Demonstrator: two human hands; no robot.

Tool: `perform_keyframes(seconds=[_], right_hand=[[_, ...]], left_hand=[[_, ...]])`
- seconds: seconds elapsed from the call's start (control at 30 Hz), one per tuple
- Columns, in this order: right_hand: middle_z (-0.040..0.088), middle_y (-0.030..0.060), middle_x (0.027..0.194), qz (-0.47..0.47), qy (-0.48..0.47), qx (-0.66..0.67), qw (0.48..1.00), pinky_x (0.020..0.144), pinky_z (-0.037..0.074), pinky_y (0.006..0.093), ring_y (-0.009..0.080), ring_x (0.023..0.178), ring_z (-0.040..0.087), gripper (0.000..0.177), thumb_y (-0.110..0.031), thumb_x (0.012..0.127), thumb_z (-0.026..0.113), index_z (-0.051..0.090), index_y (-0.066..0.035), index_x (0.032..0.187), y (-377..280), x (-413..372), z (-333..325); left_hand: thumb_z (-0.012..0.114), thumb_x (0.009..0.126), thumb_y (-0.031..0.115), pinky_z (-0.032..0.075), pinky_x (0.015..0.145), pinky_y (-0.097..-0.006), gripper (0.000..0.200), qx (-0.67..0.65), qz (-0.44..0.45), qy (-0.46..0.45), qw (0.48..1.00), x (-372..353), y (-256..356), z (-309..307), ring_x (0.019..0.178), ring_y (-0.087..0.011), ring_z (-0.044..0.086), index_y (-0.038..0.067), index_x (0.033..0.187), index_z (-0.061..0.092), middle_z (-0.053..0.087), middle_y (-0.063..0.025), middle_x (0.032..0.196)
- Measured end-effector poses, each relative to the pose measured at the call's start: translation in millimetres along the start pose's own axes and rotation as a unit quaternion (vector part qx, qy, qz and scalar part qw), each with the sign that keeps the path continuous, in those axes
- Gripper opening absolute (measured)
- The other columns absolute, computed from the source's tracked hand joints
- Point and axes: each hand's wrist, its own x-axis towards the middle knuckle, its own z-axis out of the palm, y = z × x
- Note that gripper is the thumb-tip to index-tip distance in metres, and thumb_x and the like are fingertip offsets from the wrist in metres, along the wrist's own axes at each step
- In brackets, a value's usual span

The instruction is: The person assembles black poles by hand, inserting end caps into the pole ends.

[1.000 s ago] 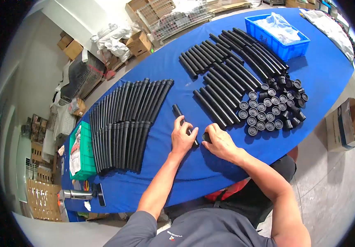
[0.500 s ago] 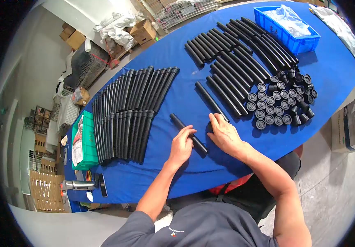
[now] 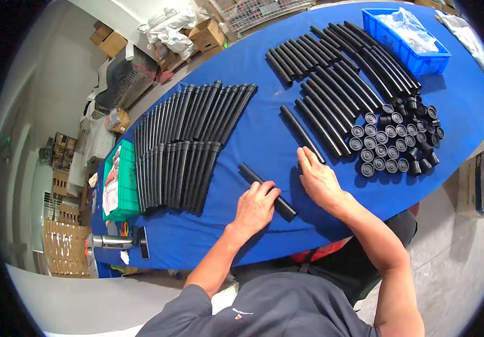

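A blue-covered table point(image 3: 242, 236) spreads out; on it lies a straight, glossy black tube point(image 3: 285, 209), slanting, its middle under the left hand point(image 3: 256, 206), fingers curled over it. The right hand point(image 3: 319, 178), well apart, touches another black tube's point(image 3: 302, 133) near end.

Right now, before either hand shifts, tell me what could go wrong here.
The round tube under the left hand might roll toward the near edge of the blue table if the fingers lift carelessly.

The right hand has its fingertips at the near end of a lone tube; a bump could knock it into the tubes beside it.

The loose black caps sit close together, so a stray knock could scatter some.
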Motion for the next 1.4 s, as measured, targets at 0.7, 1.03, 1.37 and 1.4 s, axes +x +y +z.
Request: perform_keyframes(seconds=[0.7, 1.03, 1.37, 1.4], right_hand=[[0.073, 0.0174, 0.093, -0.022, -0.178, 0.362, 0.915, 0.073, 0.057, 0.0404, 0.0312, 0.076, 0.071, 0.046, -0.005, 0.09, 0.067, 0.057, 0.001, 0.134, -26.3, -7.2, -9.7], [0.07, 0.0218, 0.115, -0.117, -0.219, 0.512, 0.822, 0.091, 0.054, 0.0433, 0.0363, 0.106, 0.069, 0.062, -0.019, 0.086, 0.074, 0.053, -0.002, 0.143, -56.5, -20.9, -5.5], [0.074, 0.0188, 0.098, -0.086, -0.223, 0.521, 0.819, 0.08, 0.055, 0.0433, 0.0348, 0.089, 0.073, 0.047, -0.026, 0.087, 0.076, 0.066, -0.005, 0.129, -54.2, -22.4, -6.6], [0.074, 0.0186, 0.097, -0.092, -0.214, 0.532, 0.814, 0.08, 0.055, 0.0436, 0.0349, 0.088, 0.072, 0.046, -0.025, 0.087, 0.075, 0.066, -0.005, 0.128, -54.3, -22.3, -8.3]], left_hand=[[0.059, 0.07, -0.004, 0.049, 0.08, -0.043, 0.03, -0.156, -0.06, 0.021, 0.986, -34.4, 14.4, -36.8, 0.088, -0.0345, 0.061, 0.002, 0.099, 0.059, 0.061, -0.0163, 0.098], [0.061, 0.076, -0.005, 0.055, 0.085, -0.0373, 0.034, -0.324, -0.189, -0.059, 0.925, -61.8, 18.6, -39.0, 0.094, -0.027, 0.068, -0.002, 0.109, 0.061, 0.064, -0.014, 0.102], [0.077, 0.079, 0.004, 0.051, 0.091, -0.0338, 0.034, -0.372, -0.211, -0.071, 0.901, -76.5, -8.6, -31.6, 0.098, -0.0202, 0.064, 0.0, 0.11, 0.065, 0.066, -0.0091, 0.107], [0.077, 0.082, 0.007, 0.05, 0.091, -0.0339, 0.034, -0.4, -0.208, -0.092, 0.888, -74.4, -10.2, -34.5, 0.098, -0.0202, 0.064, -0.001, 0.112, 0.065, 0.065, -0.009, 0.108]])
